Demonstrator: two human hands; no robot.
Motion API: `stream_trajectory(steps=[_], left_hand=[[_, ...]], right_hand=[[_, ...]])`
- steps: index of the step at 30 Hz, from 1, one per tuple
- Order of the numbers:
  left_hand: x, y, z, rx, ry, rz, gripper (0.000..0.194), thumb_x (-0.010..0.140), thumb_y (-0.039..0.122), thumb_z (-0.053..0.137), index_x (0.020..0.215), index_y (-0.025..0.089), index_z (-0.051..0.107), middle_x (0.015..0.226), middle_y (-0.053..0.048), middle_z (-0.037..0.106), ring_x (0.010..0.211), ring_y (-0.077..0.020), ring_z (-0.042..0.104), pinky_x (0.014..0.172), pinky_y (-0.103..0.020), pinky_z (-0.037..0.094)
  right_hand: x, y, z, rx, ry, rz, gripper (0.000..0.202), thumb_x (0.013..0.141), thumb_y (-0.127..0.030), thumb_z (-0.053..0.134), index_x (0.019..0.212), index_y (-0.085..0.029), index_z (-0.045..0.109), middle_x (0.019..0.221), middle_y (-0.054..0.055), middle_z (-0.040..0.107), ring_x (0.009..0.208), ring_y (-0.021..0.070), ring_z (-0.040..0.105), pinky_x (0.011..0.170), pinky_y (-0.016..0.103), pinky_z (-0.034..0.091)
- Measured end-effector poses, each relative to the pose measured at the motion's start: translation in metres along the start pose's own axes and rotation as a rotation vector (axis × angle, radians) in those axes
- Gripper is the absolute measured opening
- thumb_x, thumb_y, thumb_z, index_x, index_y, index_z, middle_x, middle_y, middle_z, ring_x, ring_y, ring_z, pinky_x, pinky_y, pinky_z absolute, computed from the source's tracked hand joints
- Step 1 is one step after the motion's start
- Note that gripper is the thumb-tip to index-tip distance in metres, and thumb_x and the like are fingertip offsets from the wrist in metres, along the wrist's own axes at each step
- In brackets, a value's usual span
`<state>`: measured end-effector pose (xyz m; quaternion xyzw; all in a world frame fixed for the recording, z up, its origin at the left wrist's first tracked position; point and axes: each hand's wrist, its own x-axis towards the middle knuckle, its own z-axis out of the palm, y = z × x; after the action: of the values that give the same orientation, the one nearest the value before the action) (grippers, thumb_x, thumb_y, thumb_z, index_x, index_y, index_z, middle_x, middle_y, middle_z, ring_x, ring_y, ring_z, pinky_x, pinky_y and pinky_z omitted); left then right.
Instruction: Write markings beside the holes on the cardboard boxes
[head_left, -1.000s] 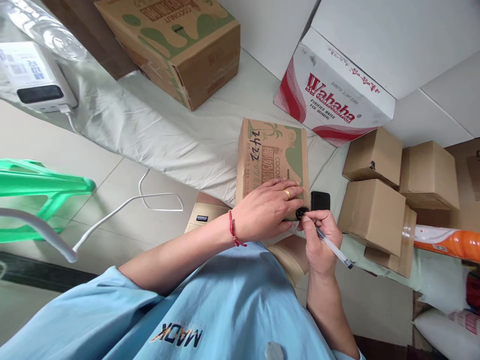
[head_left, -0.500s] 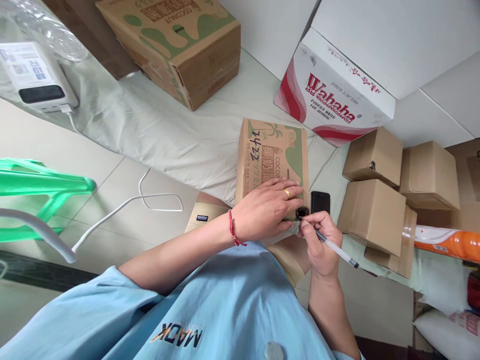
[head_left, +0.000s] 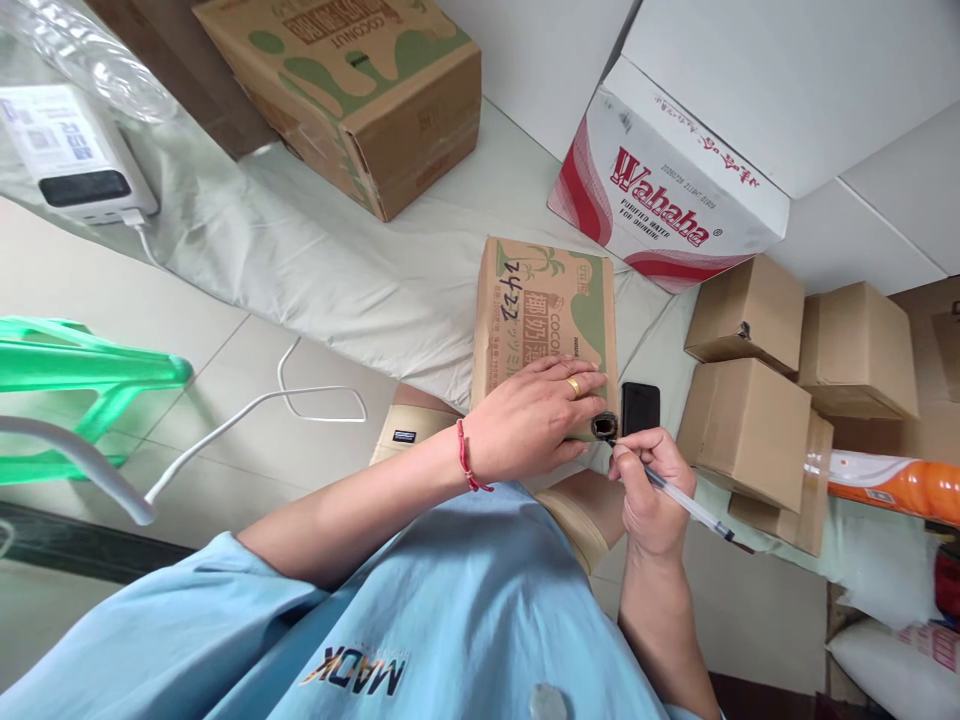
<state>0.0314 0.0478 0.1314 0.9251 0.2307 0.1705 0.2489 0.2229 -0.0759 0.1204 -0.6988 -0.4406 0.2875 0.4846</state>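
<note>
My left hand lies flat with its fingers spread across the lower part of a brown and green carton marked 2422. A gold ring and a red bracelet are on that hand and wrist. At the carton's lower right corner is a dark-edged hole. Pinched in my right hand is a clear pen, its tip just beside the hole's lower edge. A black phone lies right of the carton, above my right hand.
A larger coconut carton and a Wahaha box stand farther back. Several small brown boxes are at the right, beside an orange tube. Left are a power bank, a white cable and a green stool.
My right hand and the pen have moved slightly right, and the pen tip has shifted away from the hole, which shows more fully. My left hand and the carton have stayed in place.
</note>
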Motion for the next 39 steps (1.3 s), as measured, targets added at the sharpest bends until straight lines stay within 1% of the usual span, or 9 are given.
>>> stream_trajectory(steps=[3,7,10,15,18,23,31,35,39], left_hand=[[0.0,0.0,0.0,0.005,0.001,0.003,0.042,0.098,0.038,0.081,0.134,0.019,0.072,0.162,-0.011,0.063,0.155,-0.0318,0.054,0.131,-0.046,0.039],[0.0,0.001,-0.001,0.006,0.012,0.009,0.039,0.099,0.035,0.08,0.133,0.018,0.073,0.16,-0.011,0.064,0.154,-0.0312,0.055,0.13,-0.045,0.04],[0.0,0.001,-0.001,0.004,0.015,0.011,0.04,0.098,0.035,0.081,0.133,0.018,0.072,0.161,-0.011,0.064,0.154,-0.0317,0.055,0.13,-0.045,0.041],[0.0,0.0,-0.001,0.001,0.003,0.006,0.043,0.098,0.036,0.08,0.136,0.017,0.072,0.162,-0.011,0.063,0.154,-0.0322,0.055,0.131,-0.046,0.04],[0.0,0.0,-0.001,-0.001,-0.002,0.003,0.043,0.098,0.037,0.081,0.136,0.017,0.072,0.162,-0.011,0.063,0.154,-0.0325,0.055,0.131,-0.047,0.04],[0.0,0.001,-0.001,0.002,-0.001,0.0,0.042,0.099,0.036,0.08,0.135,0.017,0.073,0.162,-0.012,0.063,0.155,-0.0317,0.054,0.131,-0.046,0.041],[0.0,0.001,-0.001,-0.007,0.001,-0.002,0.044,0.098,0.037,0.082,0.135,0.016,0.073,0.161,-0.012,0.063,0.154,-0.0323,0.054,0.132,-0.048,0.04],[-0.001,0.001,-0.001,-0.014,0.009,0.002,0.044,0.097,0.036,0.083,0.135,0.016,0.073,0.161,-0.012,0.063,0.154,-0.0318,0.054,0.132,-0.047,0.04],[-0.001,0.0,0.0,-0.013,0.018,0.009,0.042,0.098,0.034,0.081,0.135,0.016,0.073,0.161,-0.013,0.063,0.155,-0.0311,0.054,0.131,-0.046,0.041]], right_hand=[[0.002,0.002,-0.003,-0.004,0.035,-0.014,0.004,0.089,-0.021,0.071,0.085,-0.022,0.07,0.061,-0.006,0.063,0.052,0.011,0.057,0.055,0.024,0.045],[0.005,0.003,-0.005,-0.033,0.083,-0.012,0.006,0.089,-0.025,0.072,0.085,-0.022,0.068,0.061,-0.006,0.063,0.051,0.0112,0.057,0.055,0.024,0.045],[0.006,0.003,-0.003,-0.055,0.091,-0.012,0.007,0.09,-0.026,0.071,0.086,-0.021,0.068,0.063,-0.005,0.065,0.053,0.0118,0.059,0.056,0.025,0.046],[0.01,0.001,0.002,-0.004,0.114,-0.044,0.011,0.093,-0.03,0.073,0.091,-0.021,0.068,0.064,-0.005,0.066,0.055,0.0122,0.06,0.056,0.024,0.045],[0.014,0.001,0.004,-0.019,0.108,-0.037,0.014,0.094,-0.034,0.074,0.092,-0.021,0.067,0.065,-0.004,0.066,0.055,0.0125,0.06,0.055,0.025,0.044],[0.016,0.0,0.004,-0.081,0.103,-0.02,0.016,0.094,-0.036,0.073,0.092,-0.022,0.067,0.066,-0.004,0.067,0.058,0.0139,0.062,0.059,0.026,0.047],[0.009,-0.001,0.002,-0.079,0.123,-0.028,0.007,0.089,-0.027,0.071,0.088,-0.022,0.067,0.063,-0.005,0.065,0.053,0.0123,0.059,0.055,0.024,0.045],[0.001,0.0,-0.002,-0.095,0.102,-0.002,0.005,0.089,-0.026,0.07,0.088,-0.022,0.067,0.065,-0.005,0.066,0.055,0.0125,0.06,0.057,0.025,0.047],[-0.002,-0.003,-0.001,-0.09,0.052,-0.002,0.009,0.091,-0.029,0.072,0.088,-0.022,0.067,0.063,-0.005,0.065,0.055,0.0129,0.061,0.057,0.025,0.048]])
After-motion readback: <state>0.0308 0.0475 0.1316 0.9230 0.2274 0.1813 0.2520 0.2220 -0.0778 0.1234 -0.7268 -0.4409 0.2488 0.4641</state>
